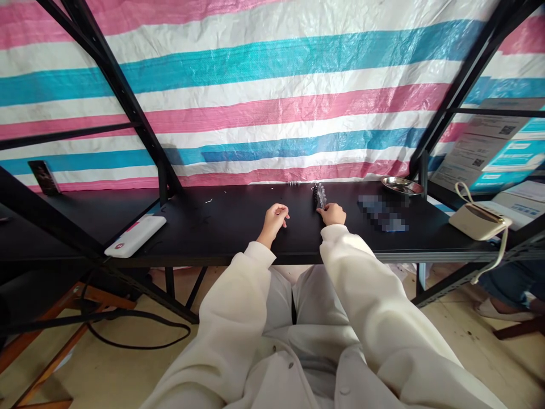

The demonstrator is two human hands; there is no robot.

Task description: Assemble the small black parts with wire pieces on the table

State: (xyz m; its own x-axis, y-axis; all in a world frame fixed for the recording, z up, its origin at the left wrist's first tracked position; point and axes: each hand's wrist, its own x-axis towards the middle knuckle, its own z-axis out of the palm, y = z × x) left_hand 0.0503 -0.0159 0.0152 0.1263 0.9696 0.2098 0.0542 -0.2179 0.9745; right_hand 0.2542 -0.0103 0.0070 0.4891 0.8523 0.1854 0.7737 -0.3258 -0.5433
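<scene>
My right hand (334,215) has its thumb and fingertips closed at the near end of a short row of small black and clear pieces (319,196). The row stands on the black table (230,227); what kind of pieces they are is too small to tell. To the left of it, apart from the row, my left hand (276,219) hovers over the table with curled fingers and the thumb against them. Whatever may be between those fingertips does not show. Behind the hands, several tiny clear pieces (293,183) lie along the table's back edge.
A white power bank (136,236) lies at the left. On the right are a blurred-out flat object (383,213), a round metal dish (401,186) and a cream handbag (479,220). Black metal posts (128,102) flank the table before a striped plastic sheet (281,74). Boxes (494,145) stand far right.
</scene>
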